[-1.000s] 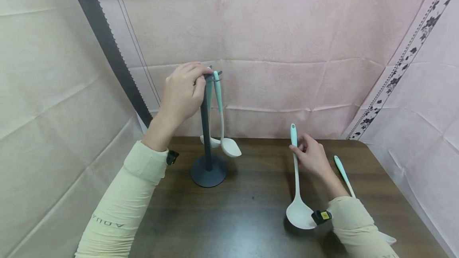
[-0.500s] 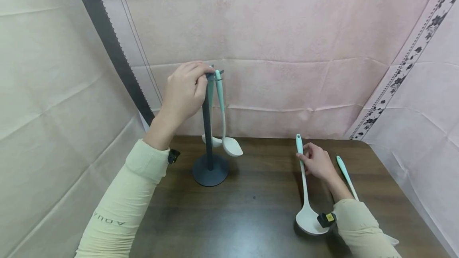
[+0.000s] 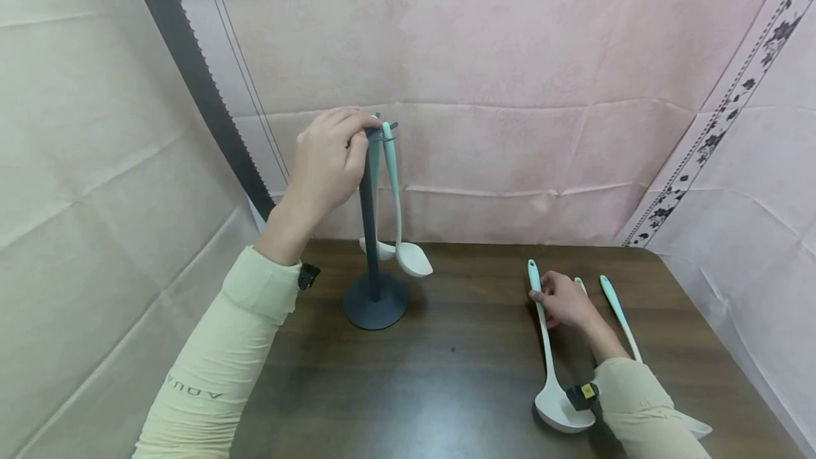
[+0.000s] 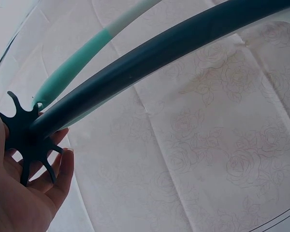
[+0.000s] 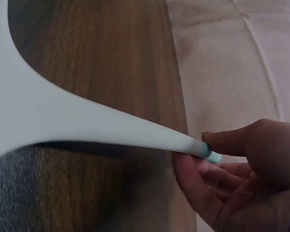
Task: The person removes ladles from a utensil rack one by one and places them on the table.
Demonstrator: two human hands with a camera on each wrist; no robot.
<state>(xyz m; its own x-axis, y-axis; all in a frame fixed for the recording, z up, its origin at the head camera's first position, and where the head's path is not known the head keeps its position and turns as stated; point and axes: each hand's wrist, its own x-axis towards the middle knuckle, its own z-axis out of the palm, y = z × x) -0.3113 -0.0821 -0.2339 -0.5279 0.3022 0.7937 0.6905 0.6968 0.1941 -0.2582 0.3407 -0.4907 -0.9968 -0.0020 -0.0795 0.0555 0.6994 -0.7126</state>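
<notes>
Left hand (image 3: 328,161): fingers curled round top of rack (image 3: 371,232); two spoons (image 3: 392,168) hang just right of fingertips. Right hand (image 3: 564,301): thumb and fingers pinch ladle (image 3: 549,360) by handle (image 3: 533,275), bowl (image 3: 557,406) on person's side of fingers; two more handles (image 3: 614,301) right of them.

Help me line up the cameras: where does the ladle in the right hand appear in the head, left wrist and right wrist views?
Head: the ladle is right of centre in the lower half, pinched by the right hand.
Left wrist: not in it.
Right wrist: it runs from the left edge, narrowing toward the fingers right of centre.
Shared landmark: the pale cloth backdrop.
</notes>
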